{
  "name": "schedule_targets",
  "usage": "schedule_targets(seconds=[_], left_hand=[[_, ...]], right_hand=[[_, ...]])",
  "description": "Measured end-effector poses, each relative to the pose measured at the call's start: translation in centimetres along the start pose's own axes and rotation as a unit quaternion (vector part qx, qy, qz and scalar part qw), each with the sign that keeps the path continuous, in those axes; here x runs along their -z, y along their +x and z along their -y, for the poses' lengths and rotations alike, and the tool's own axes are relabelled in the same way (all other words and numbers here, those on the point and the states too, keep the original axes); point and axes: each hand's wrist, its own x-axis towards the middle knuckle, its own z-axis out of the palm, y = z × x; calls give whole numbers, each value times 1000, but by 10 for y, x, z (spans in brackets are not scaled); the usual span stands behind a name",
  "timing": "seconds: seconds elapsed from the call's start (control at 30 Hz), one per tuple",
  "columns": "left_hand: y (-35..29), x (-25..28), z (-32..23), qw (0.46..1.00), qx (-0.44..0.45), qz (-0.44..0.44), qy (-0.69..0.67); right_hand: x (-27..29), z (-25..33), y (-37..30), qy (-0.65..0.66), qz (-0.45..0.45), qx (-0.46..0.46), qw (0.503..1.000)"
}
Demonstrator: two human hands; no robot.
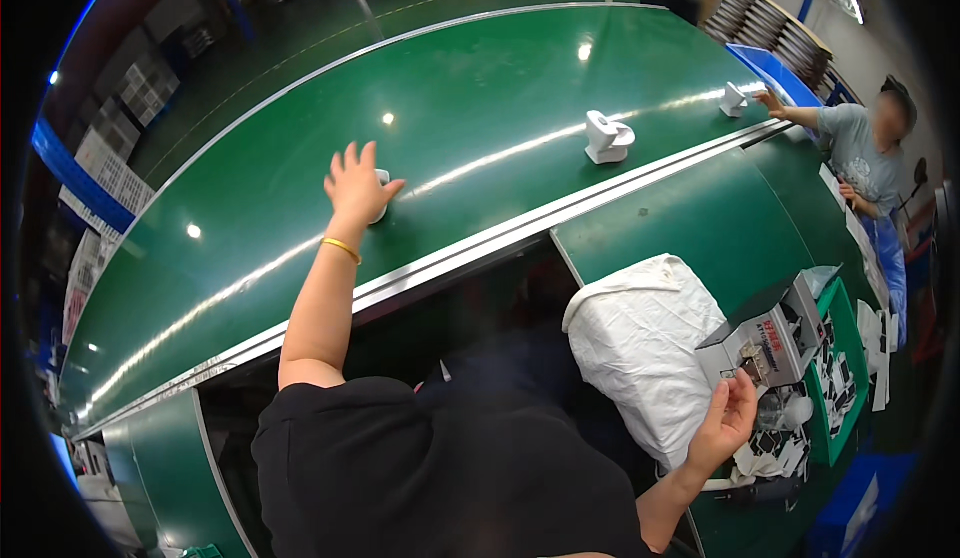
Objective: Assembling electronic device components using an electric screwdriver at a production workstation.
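My left hand (356,186) reaches out over the green conveyor belt (480,88), its fingers spread. Partly hidden behind that hand is a white plastic piece (382,210); I cannot tell whether the two touch. Farther right on the belt stands another white piece (608,140), shaped like a miniature toilet. At the lower right my right hand (728,423) is closed in a pinch, and what sits between its fingertips is too small to name. Just beyond it lies an open grey cardboard box (785,343) with small parts inside.
A white cloth (640,338) covers something beside my right arm. A green bin (850,388) of small dark and white parts stands at the right, with loose bits near it. Upstream, a person (868,153) reaches toward a third white piece (734,101) by a blue bin (775,73).
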Motion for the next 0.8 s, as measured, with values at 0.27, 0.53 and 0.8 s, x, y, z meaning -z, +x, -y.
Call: schedule_targets(seconds=[0.27,0.53,0.8], left_hand=[[-19,-3,-58,743,-7,220,-632],[-174,80,-247,288,-75,606,-738],[-198,106,-290,457,-550,324,-619]], right_hand=[[-23,13,-23,-4,58,-14,998],[-60,44,-36,-130,48,210,968],[27,31,-31,213,-115,-80,967]])
